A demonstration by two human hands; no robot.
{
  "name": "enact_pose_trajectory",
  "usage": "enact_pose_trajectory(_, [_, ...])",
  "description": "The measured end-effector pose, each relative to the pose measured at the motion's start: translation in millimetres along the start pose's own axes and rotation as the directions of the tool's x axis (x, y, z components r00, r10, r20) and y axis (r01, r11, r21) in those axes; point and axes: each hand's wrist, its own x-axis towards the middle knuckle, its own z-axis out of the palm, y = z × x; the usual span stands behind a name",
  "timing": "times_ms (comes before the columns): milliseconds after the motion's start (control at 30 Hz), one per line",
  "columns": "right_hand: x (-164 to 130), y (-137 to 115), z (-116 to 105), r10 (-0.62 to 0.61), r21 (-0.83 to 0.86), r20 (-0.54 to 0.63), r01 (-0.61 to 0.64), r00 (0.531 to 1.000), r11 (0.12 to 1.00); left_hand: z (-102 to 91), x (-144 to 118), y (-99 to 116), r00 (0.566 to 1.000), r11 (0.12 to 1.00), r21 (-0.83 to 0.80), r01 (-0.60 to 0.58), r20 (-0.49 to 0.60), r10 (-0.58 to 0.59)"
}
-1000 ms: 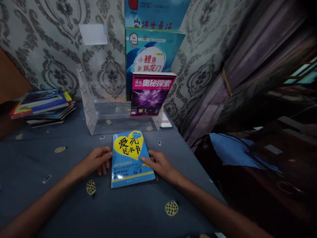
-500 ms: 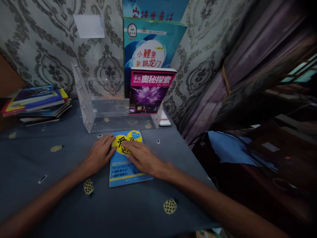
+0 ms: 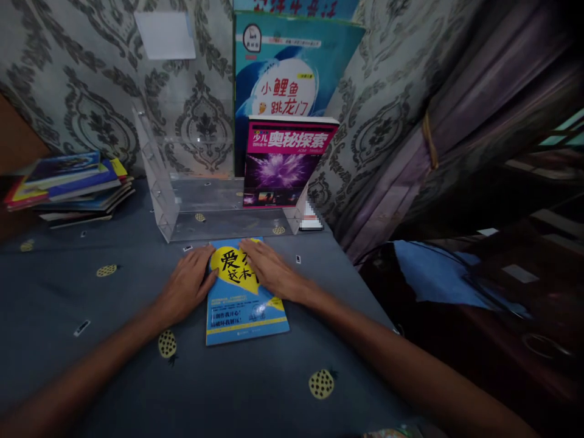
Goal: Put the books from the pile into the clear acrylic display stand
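A blue book (image 3: 237,313) with a yellow heart and black lettering lies flat on the cloth-covered table, cover up. My left hand (image 3: 188,285) rests along its upper left edge, fingers stretched forward and thumb at the cover's margin. My right hand (image 3: 275,272) lies across the upper right of the cover, fingers extended, hiding part of the lettering. Just beyond the book stands a clear acrylic rack (image 3: 159,182). On its right side a purple and pink book (image 3: 283,164) leans in front of a teal book (image 3: 296,67).
Several books are piled in a stack (image 3: 77,188) at the back left. A pale card (image 3: 165,35) shows above the rack's left side. Past the table's right edge are a tied curtain (image 3: 401,164) and a blue cloth (image 3: 438,274).
My right hand has slid from the middle of the blue book's cover towards its upper right, baring more lettering. My left hand stays at the left edge. The view has shifted slightly.
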Motion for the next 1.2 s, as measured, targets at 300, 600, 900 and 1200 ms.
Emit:
enact_pose_trajectory(300, [-11,29,-10,0.096,0.283,-0.119,-0.06,0.988,0.957,-1.7,2,-5,0.998,0.996,0.063,-0.059,0.017,0.058])
enact_pose_trajectory(600, [-5,39,-15,0.186,0.499,-0.174,-0.076,0.967,0.863,-5.5,14,-6,0.99,0.994,0.013,-0.105,0.09,0.104])
enact_pose_trajectory(900, [-3,38,-15,0.209,0.558,-0.167,-0.083,0.964,0.826,-1.0,48,6,0.96,0.982,0.046,-0.182,0.223,0.168])
enact_pose_trajectory(1200, [-4,39,-14,0.175,0.508,-0.155,-0.073,0.972,0.858,10.6,82,15,0.91,0.973,-0.071,-0.218,0.344,0.229])
